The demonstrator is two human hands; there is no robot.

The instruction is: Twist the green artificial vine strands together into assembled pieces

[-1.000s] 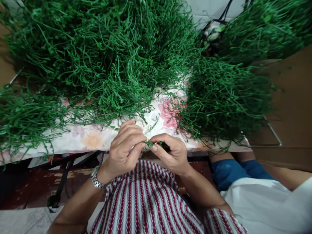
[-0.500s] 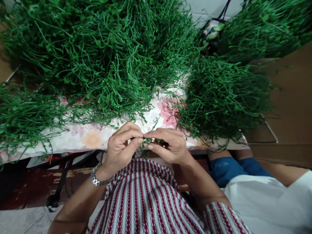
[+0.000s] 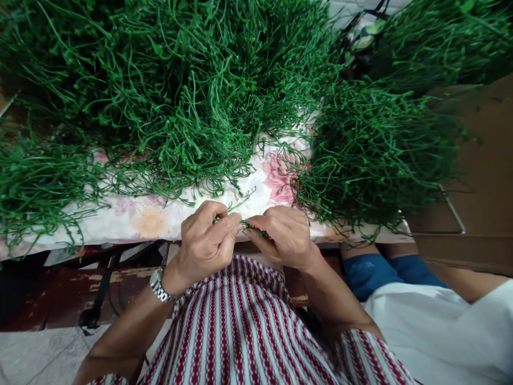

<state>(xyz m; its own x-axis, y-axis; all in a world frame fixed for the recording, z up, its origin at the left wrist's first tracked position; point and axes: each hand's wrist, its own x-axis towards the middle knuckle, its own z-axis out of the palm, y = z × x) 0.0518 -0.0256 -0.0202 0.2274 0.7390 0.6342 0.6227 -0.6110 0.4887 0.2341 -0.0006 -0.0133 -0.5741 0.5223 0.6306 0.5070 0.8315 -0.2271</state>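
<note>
In front of my body, my left hand (image 3: 210,235), with a metal watch (image 3: 159,285) on its wrist, pinches a thin green stem (image 3: 243,221). Close beside it, my right hand (image 3: 282,235) has thumb and fingertips pressed on the same stem. A thin sprig end sticks out above my left fingers over the cloth. The fingers hide most of what they hold. Just beyond both hands lies a floral tablecloth (image 3: 150,222), and on it a big heap of green branching stems (image 3: 180,91).
Another stem heap (image 3: 368,155) lies to the right, beside a brown cardboard box (image 3: 489,176). More stems (image 3: 36,182) hang over the table edge at left. A person in blue shorts (image 3: 372,275) and a white top sits at my right. A patterned bag (image 3: 364,35) stands behind.
My left fingers have curled in and my left hand has rolled over. Some green stem now shows between both hands, and a sprig end points up. The view has shifted slightly.
</note>
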